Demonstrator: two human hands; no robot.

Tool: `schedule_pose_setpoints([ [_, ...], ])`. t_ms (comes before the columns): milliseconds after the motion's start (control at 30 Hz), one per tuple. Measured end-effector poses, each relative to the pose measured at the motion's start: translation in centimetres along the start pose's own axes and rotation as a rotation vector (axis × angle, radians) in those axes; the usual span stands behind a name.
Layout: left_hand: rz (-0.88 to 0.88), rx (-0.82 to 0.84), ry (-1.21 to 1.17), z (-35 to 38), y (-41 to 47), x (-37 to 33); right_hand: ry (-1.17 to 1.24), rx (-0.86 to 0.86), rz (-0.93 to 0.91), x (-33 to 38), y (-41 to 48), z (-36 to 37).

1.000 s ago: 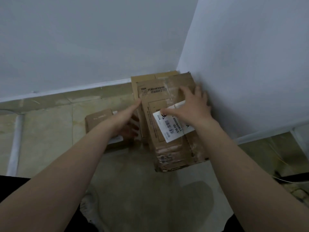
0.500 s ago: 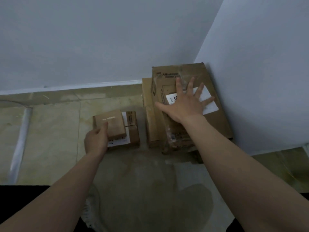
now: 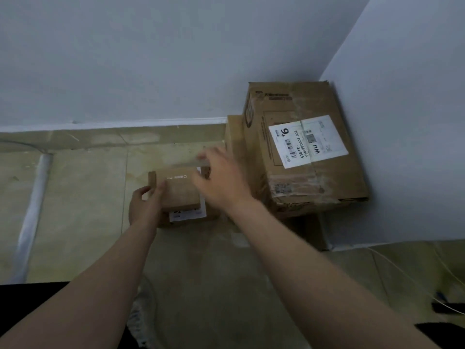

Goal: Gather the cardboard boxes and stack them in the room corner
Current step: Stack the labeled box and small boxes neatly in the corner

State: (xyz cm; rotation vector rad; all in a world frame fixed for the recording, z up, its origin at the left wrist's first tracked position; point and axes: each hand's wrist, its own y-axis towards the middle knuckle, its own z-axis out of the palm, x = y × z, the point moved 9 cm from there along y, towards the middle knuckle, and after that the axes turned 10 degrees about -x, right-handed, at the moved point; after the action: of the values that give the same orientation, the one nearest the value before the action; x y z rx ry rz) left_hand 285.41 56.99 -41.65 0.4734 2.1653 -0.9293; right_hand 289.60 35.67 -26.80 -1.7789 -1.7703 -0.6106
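Observation:
A large cardboard box (image 3: 314,182) with a white shipping label lies in the room corner on top of another box (image 3: 235,147), whose left edge shows beneath it. To their left on the floor a small brown box (image 3: 180,191) rests on a flat box with a white label (image 3: 187,215). My left hand (image 3: 144,206) grips the small box's left side. My right hand (image 3: 221,182), blurred, hovers over the small box's right side with fingers spread; whether it touches the box is unclear.
Two white walls meet behind the stack. The floor is beige tile with a white strip (image 3: 32,212) at the left. Thin white cables (image 3: 407,275) and a dark object (image 3: 448,308) lie on the floor at the right.
My right hand left the top of the large box and swung left to the small box. My left hand slid up along the small box's left side. The view shifted left.

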Motion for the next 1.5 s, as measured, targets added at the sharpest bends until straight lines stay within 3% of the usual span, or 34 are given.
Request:
schedule_pose_setpoints([
  [100,0.004,0.087,0.014,1.0,-0.2,0.3,0.134,0.165,0.421,-5.8,-1.1,6.0],
  [200,-0.025,0.164,-0.028,2.0,-0.3,0.5,0.237,0.289,0.591,-9.4,-2.0,9.6],
  [467,0.036,0.211,-0.021,2.1,-0.8,-1.8,0.326,0.184,0.576,-9.2,-3.1,10.3],
  [833,0.536,0.295,-0.113,-2.6,-6.6,-25.4,0.65,-0.299,0.279,2.6,-2.9,-5.7],
  [967,0.687,0.434,-0.004,-1.1,-11.2,-32.0,0.734,-0.45,0.207,3.3,-5.5,-12.4],
  [1067,0.785,0.488,0.128,2.0,-14.2,-35.0,0.814,-0.458,0.172,4.0,-6.1,-13.6],
  [1167,0.761,0.569,0.265,6.6,-15.1,-32.9,0.846,-0.414,0.274,3.6,-4.8,-12.1],
  [1300,0.607,0.63,0.365,9.9,-11.8,-24.4,0.848,-0.303,0.476,0.7,-5.6,-8.2],
  [1433,0.298,0.639,0.054,10.0,-8.4,-18.3,0.968,-0.251,0.518,-1.1,-5.7,-5.6],
  [1500,0.203,0.623,0.014,9.5,-7.3,-15.7,1.002,-0.262,0.6,-2.3,-5.4,-4.2],
])
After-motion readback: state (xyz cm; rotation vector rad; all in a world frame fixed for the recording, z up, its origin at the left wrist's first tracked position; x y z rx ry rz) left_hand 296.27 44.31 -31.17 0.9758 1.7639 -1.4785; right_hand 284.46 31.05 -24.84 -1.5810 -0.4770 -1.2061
